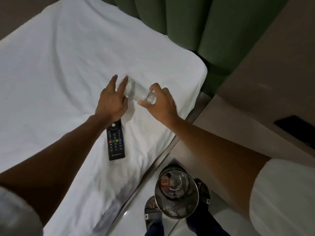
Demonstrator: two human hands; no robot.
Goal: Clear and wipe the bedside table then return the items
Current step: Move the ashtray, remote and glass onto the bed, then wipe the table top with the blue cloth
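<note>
A clear bottle (139,92) lies tilted just above the white bed sheet (59,65). My right hand (160,101) grips it at the neck. My left hand (112,99) is spread open with its fingertips against the bottle's wider end. A black remote control (115,142) lies on the sheet just below my left wrist. At the right stands the beige bedside table (255,103) with a black phone (296,126) flat on its top.
A metal mesh waste bin (176,193) holding some litter stands on the pale floor between my sandalled feet. The green padded headboard (196,23) rises behind the bed. The bed's edge runs diagonally beside the bin.
</note>
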